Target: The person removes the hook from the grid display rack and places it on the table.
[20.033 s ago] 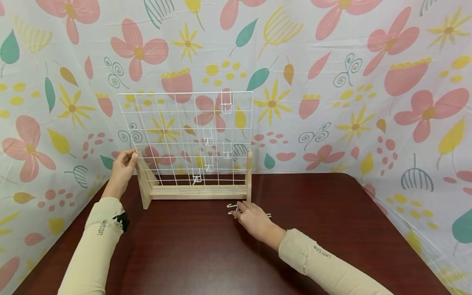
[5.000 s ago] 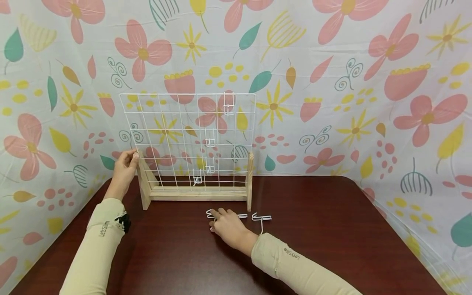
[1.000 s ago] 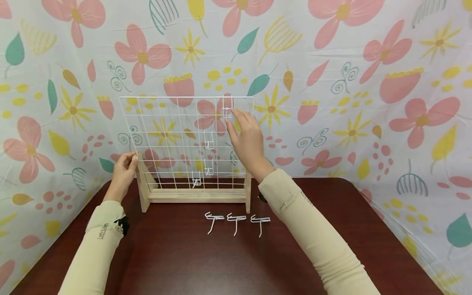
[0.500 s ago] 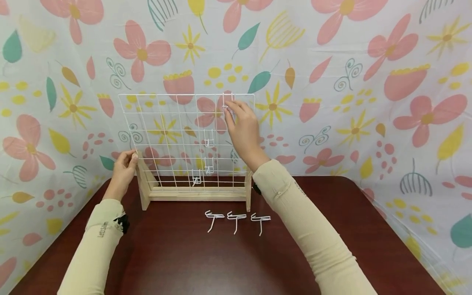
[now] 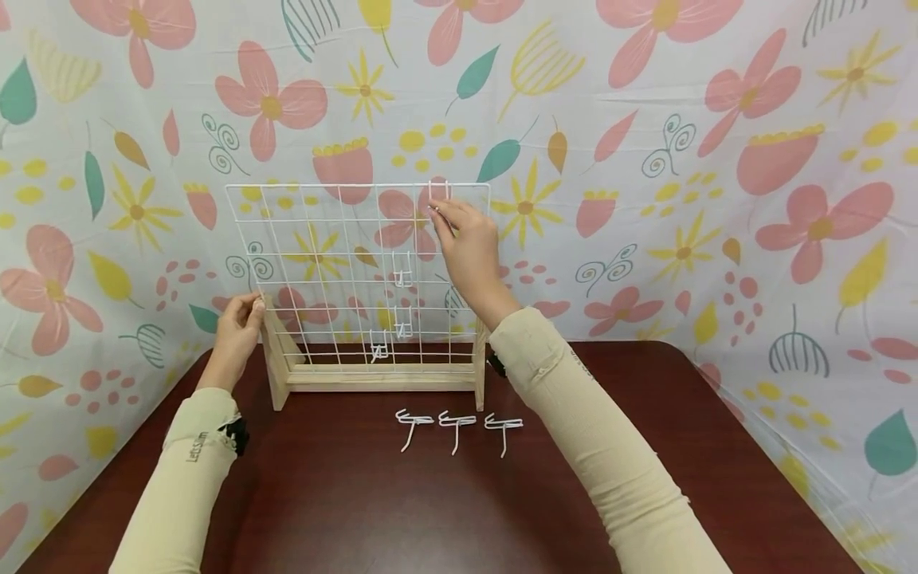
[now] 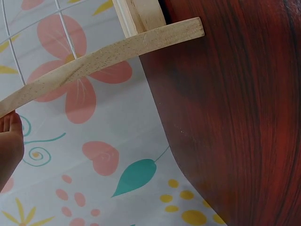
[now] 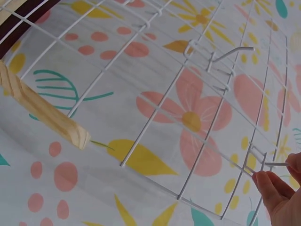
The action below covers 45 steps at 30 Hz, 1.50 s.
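A white wire grid [image 5: 344,186] stands upright in a wooden stand [image 5: 380,379]. My left hand [image 5: 235,333] pinches the top of the stand's left post [image 6: 84,63] between thumb and fingers. At the grid's upper right, my right hand [image 5: 473,249] pinches the prong of a white wire hook [image 7: 277,164]. That hook's frame is at the top wires, and my fingers cover part of it in the head view. Three more hooks hang lower on the grid: an upper hook [image 5: 403,278], a middle hook [image 5: 403,329] and a lower hook [image 5: 379,349].
Three loose wire hooks lie in a row on the dark red table in front of the stand: a left one [image 5: 414,420], a middle one [image 5: 457,420] and a right one [image 5: 504,424]. Behind the table [image 5: 610,446] hangs a flowered cloth [image 5: 645,239].
A hook seen at the grid's right 20 seconds ago is gone from there. From the table hooks, my right hand rose to the top-right hook and closed on its prong. My left hand stayed put.
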Each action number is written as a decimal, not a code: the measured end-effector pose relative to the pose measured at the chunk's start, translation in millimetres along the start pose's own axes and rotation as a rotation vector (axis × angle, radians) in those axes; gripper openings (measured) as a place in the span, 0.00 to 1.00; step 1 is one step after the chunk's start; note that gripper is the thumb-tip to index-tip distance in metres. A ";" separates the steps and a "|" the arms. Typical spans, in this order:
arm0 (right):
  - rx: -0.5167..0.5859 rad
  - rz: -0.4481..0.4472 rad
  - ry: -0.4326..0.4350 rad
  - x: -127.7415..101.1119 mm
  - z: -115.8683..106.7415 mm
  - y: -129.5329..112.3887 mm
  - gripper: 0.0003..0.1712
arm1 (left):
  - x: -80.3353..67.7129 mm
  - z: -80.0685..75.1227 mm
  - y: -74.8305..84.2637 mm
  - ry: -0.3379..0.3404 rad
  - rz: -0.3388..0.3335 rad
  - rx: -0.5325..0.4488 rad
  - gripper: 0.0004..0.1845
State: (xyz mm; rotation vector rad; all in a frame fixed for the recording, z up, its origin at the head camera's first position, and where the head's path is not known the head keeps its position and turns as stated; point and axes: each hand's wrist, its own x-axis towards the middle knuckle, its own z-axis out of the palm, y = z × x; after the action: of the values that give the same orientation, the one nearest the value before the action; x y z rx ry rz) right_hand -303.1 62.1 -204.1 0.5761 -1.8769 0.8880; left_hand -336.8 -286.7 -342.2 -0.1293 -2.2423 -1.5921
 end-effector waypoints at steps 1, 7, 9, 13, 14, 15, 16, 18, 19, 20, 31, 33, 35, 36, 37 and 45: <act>0.007 0.004 -0.004 0.1 -0.3 -0.3 0.11 | -0.4 -0.3 -0.4 -0.001 0.003 0.009 0.25; 0.034 0.022 -0.003 2.7 -2.9 -1.0 0.11 | -1.8 0.0 -2.0 -0.005 0.012 0.013 0.25; 0.042 0.016 0.005 4.9 -4.5 -1.9 0.11 | -0.7 0.4 -3.0 -0.003 0.016 0.003 0.25; 0.056 0.002 0.003 8.5 -9.0 -6.0 0.12 | 0.7 0.8 -4.5 0.007 0.027 -0.014 0.24; 0.059 0.000 0.002 8.9 -10.1 -7.3 0.12 | 0.9 0.8 -4.8 0.008 0.029 -0.015 0.24; 0.059 -0.003 0.003 9.1 -11.0 -8.2 0.12 | 0.5 0.8 -4.5 0.009 0.032 -0.016 0.24; 0.058 -0.010 0.004 9.0 -11.8 -8.9 0.11 | 0.5 0.5 -4.5 0.006 0.030 -0.013 0.24; 0.057 -0.030 0.009 8.2 -12.7 -9.9 0.11 | 0.3 -0.2 -4.6 0.000 0.027 -0.010 0.25; 0.058 -0.040 0.009 7.7 -13.0 -10.3 0.11 | 0.3 -0.7 -4.8 -0.003 0.025 -0.005 0.25; 0.061 -0.051 0.009 6.9 -13.3 -10.6 0.11 | 0.1 -1.2 -4.9 -0.006 0.023 -0.001 0.26; 0.046 -0.133 0.029 -3.4 -16.8 -9.8 0.11 | -0.9 -1.5 -4.3 -0.007 0.023 0.000 0.26; 0.041 -0.139 0.034 -6.0 -19.1 -10.9 0.11 | -1.2 -1.0 -3.7 -0.001 0.023 -0.006 0.25; 0.037 -0.146 0.040 -8.9 -21.1 -11.5 0.11 | -1.7 -0.3 -3.0 0.004 0.022 -0.012 0.25; 0.039 -0.149 0.042 -10.4 -22.1 -11.6 0.11 | -1.8 -0.1 -2.8 0.005 0.022 -0.009 0.25; 0.042 -0.153 0.044 -11.8 -23.0 -11.8 0.11 | -1.9 0.3 -2.3 0.007 0.024 -0.007 0.24; 0.072 -0.185 0.056 -24.2 -29.3 -12.0 0.11 | -0.3 1.1 -0.9 0.020 0.048 -0.002 0.24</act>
State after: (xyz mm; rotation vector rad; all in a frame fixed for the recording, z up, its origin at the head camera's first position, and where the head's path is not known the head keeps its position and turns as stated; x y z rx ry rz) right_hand -267.6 77.9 -213.4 0.7487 -1.7158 0.8432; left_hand -337.0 -286.0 -343.4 -0.1657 -2.2060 -1.5636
